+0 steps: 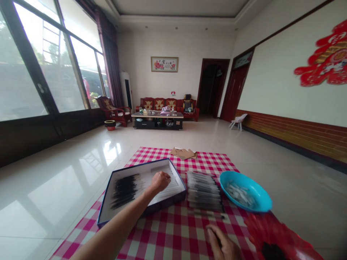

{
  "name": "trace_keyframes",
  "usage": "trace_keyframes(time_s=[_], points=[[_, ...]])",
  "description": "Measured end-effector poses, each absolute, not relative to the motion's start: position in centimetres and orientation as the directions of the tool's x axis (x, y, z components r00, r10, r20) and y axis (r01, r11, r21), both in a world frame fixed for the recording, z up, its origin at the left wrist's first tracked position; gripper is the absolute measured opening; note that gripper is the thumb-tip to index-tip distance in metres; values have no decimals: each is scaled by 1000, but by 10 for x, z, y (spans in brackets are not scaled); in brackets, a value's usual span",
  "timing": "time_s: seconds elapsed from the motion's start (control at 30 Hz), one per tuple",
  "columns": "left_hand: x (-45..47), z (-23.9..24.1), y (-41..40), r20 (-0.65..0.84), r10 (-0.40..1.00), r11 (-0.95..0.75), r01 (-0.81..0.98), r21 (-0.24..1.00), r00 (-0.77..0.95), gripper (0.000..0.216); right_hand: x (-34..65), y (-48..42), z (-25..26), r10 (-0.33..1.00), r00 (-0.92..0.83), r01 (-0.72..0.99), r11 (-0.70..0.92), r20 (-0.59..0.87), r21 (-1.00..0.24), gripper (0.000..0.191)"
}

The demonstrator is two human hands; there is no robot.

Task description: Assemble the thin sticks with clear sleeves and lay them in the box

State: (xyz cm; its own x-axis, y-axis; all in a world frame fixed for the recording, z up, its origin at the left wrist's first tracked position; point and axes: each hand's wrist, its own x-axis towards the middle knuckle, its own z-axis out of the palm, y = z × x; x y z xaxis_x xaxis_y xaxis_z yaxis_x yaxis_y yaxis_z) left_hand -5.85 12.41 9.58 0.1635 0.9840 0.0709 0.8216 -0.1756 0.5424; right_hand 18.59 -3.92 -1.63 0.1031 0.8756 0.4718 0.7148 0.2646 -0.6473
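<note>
My left hand point(160, 180) reaches into a shallow blue-edged box point(108, 213) on the checked tablecloth, its fingers curled down among pale thin sticks at the box's right side. A dark bunch of pen-like items point(124, 189) lies in the box's left part. My right hand point(223, 245) rests at the near edge of the table with fingers closed round a thin dark item I cannot name. Between the hands sits a flat rack of black-and-white pens point(204, 189).
A turquoise bowl point(260, 202) with small pale pieces stands right of the rack. A red object point(273, 233) lies at the near right. Cardboard scraps point(184, 153) lie at the table's far edge. Beyond are a tiled floor, a sofa and a low table.
</note>
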Motion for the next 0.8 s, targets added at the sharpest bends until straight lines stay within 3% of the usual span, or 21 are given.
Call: trace_keyframes(time_s=[0.3,0.6,0.7,0.8], points=[[-52,71,130,28,985,-165,875,455,171,23,181,-40,-16,855,130,734,258,503,-628,36],[-49,91,115,157,968,-248,857,451,197,24,176,-44,-12,840,173,746,229,513,-626,32],[-37,99,85,241,934,-349,813,466,263,23,178,-42,-15,776,161,785,274,610,-555,30],[-20,84,49,323,863,-505,699,507,389,21,181,-37,-18,721,48,859,324,691,-397,33]])
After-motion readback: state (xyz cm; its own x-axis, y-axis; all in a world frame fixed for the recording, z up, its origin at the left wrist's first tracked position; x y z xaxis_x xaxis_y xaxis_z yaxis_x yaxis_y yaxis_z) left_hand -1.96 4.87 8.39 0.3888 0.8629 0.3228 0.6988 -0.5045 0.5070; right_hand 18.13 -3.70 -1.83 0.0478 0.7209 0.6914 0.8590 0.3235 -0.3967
